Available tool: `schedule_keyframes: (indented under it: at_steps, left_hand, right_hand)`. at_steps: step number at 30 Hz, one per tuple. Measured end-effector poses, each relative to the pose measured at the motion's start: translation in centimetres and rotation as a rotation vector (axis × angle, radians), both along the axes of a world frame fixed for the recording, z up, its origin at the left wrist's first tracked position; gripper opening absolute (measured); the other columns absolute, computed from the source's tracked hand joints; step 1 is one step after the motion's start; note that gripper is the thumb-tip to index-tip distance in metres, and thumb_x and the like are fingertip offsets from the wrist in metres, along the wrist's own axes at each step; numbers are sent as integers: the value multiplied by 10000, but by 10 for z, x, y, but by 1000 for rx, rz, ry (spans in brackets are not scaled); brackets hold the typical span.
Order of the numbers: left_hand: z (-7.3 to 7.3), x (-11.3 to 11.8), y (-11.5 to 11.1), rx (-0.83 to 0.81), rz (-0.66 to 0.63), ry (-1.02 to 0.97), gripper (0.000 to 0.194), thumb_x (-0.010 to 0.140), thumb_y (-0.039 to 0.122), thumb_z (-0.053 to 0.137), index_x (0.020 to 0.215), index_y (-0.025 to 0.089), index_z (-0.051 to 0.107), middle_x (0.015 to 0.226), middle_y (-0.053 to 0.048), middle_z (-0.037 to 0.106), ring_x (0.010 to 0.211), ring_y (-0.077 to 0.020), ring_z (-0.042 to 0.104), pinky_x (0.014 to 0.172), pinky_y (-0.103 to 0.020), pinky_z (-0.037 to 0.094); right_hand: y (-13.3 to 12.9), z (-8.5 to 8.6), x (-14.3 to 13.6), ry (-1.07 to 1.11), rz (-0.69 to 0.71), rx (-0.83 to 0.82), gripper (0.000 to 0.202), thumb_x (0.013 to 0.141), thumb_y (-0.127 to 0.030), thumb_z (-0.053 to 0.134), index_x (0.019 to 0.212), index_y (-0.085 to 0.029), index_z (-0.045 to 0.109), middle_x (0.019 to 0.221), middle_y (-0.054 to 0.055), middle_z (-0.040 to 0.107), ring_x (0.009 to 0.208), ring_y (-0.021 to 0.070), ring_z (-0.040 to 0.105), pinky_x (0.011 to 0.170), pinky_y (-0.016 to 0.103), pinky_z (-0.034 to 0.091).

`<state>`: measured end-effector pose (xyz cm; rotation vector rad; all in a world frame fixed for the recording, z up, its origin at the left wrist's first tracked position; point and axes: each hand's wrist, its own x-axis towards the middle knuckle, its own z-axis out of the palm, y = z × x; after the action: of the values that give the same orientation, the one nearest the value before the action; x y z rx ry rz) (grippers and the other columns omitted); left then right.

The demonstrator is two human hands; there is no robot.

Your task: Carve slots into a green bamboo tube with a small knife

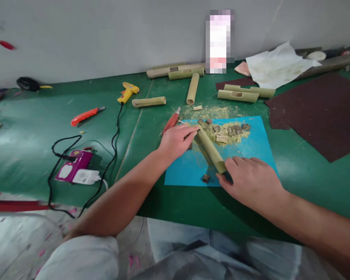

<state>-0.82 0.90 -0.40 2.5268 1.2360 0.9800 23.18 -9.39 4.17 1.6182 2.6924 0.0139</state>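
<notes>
A pale green bamboo tube [210,149] slants over a blue sheet [177,174]. At its upper left end, my left hand [177,142] has its fingers closed on it. The fingers and thumb of my right hand [247,177] grip the lower right end. Shavings and several small cut bamboo pieces [221,138] lie on the sheet behind the tube. One small dark piece [205,178] rests near the sheet's front edge. Just beyond my left hand is a red cutter [171,122] with its blade showing.
Several bamboo tubes [237,96] lie farther back on the green table [151,136]. At the left are an orange cutter [86,116], a yellow glue gun [128,92] and a purple power strip [74,165] with a black cord. Dark brown sheets [323,112] cover the right side.
</notes>
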Motion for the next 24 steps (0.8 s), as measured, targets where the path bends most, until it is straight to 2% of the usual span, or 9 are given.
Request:
schedule_keyframes:
  at_steps: [2,5,7,12,14,18,19,22,24]
  left_hand:
    - [1,4,-8,24,-22,15,277,1022,263,563,1141,144,782,924,-95,787,837,-183,748,784,-281,604]
    - [1,12,-20,24,-156,121,316,1053,292,512,1188,159,764,828,-65,764,752,-157,722,697,-247,572]
    - [1,14,-20,22,-207,166,330,1066,304,486,1209,180,755,843,-60,769,765,-158,723,693,-248,569]
    - [-1,10,-2,36,-14,-5,266,1028,274,560,1086,152,789,947,-91,797,851,-181,750,798,-283,603]
    - [0,11,-6,21,-40,-34,252,1022,280,578,1059,153,793,922,-83,798,826,-173,751,785,-275,604]
    - [2,18,-20,-32,-211,69,274,1046,313,546,1114,192,782,920,-64,799,825,-167,750,746,-258,592]
    - [2,18,-20,-36,-198,79,277,1048,316,541,1118,197,781,939,-66,800,843,-172,752,752,-261,592]
    - [3,19,-16,-6,-50,35,283,1041,319,546,1049,180,793,937,-79,796,842,-183,749,766,-280,596]
    - [3,21,-16,10,-52,38,292,1041,317,544,1030,169,795,885,-75,786,795,-181,739,731,-280,589]
  right_hand:
    - [0,-1,0,-5,-9,-12,215,925,-345,569,801,-189,650,728,82,691,622,199,609,592,334,275]
    - [0,-2,-1,-3,-6,-26,197,912,-329,570,791,-193,645,722,78,689,623,198,609,588,334,267]
    - [-1,-3,-1,3,1,-22,179,903,-318,572,794,-196,644,718,71,687,623,192,605,589,333,266]
    - [-1,-4,-1,8,-12,-3,180,894,-333,570,794,-198,637,717,65,681,602,177,585,582,333,261]
    - [-1,-3,-1,2,-18,-24,174,889,-332,574,801,-198,640,725,67,687,611,185,597,580,333,265]
    - [0,-1,-2,-3,-22,-82,170,896,-317,570,821,-190,655,760,80,709,647,207,631,589,339,282]
    - [0,0,-2,-5,-23,-88,173,899,-318,569,826,-189,658,765,82,712,651,209,634,589,340,282]
    - [1,0,-3,-15,-34,-88,172,901,-318,576,827,-187,660,758,81,707,649,208,635,585,340,275]
    - [1,1,-3,-18,-35,-91,162,897,-310,584,822,-188,660,754,79,708,648,206,637,584,339,273]
